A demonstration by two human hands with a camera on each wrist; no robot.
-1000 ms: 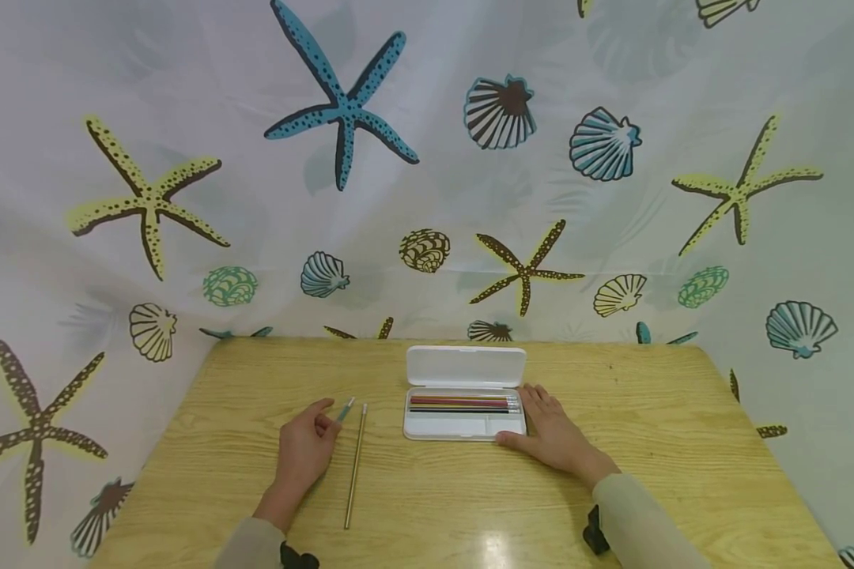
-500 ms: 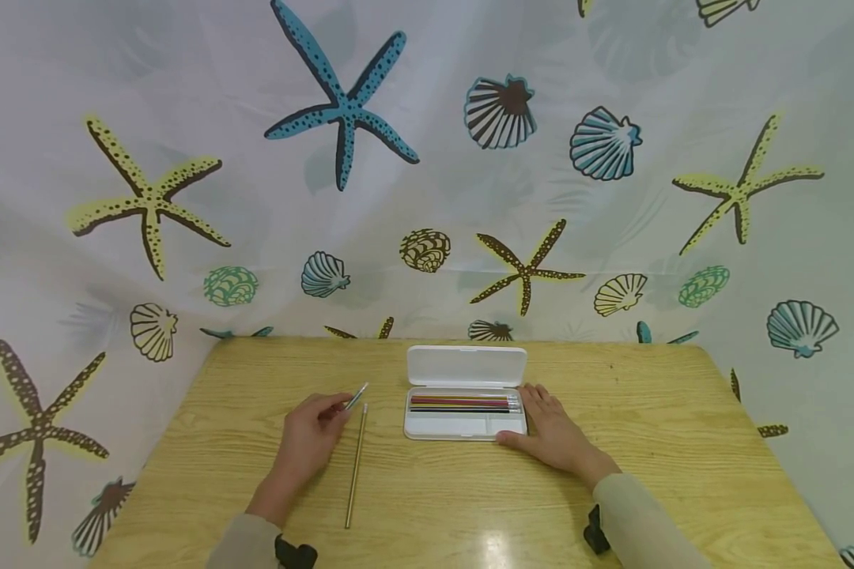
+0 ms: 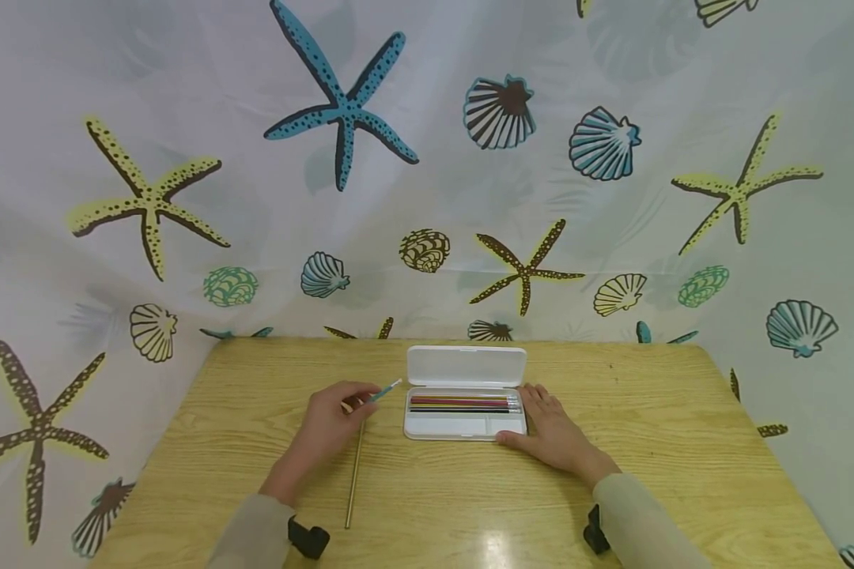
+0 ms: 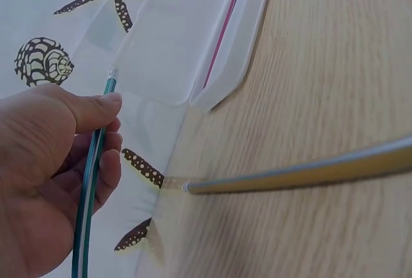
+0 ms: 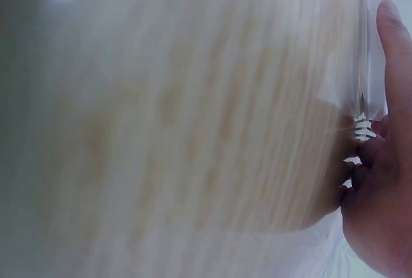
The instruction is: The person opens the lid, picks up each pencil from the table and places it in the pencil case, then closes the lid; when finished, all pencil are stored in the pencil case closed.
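Between thumb and fingers my left hand (image 3: 334,417) pinches a teal pencil (image 3: 387,390), its white eraser end pointing toward the pencil case. In the left wrist view the teal pencil (image 4: 87,194) runs down past the palm, with a pale stripe along it. A gold pencil (image 3: 355,482) lies on the table below this hand, its far end hidden by the hand. The white pencil case (image 3: 447,427) stands with its lid raised. Several coloured pencils (image 3: 459,405) lie side by side inside. My right hand (image 3: 561,436) holds the case's right end, thumb at the front edge and fingers along the side.
The wooden table (image 3: 655,411) ends at a white cloth (image 3: 427,190) printed with starfish and shells, which hangs behind and at both sides. The case has a narrow front compartment with a divider. A black band (image 3: 308,539) circles each wrist.
My left hand has moved right and slightly up with the teal pencil, passing over the gold pencil's end to near the case's left side. The right hand and case have stayed put.
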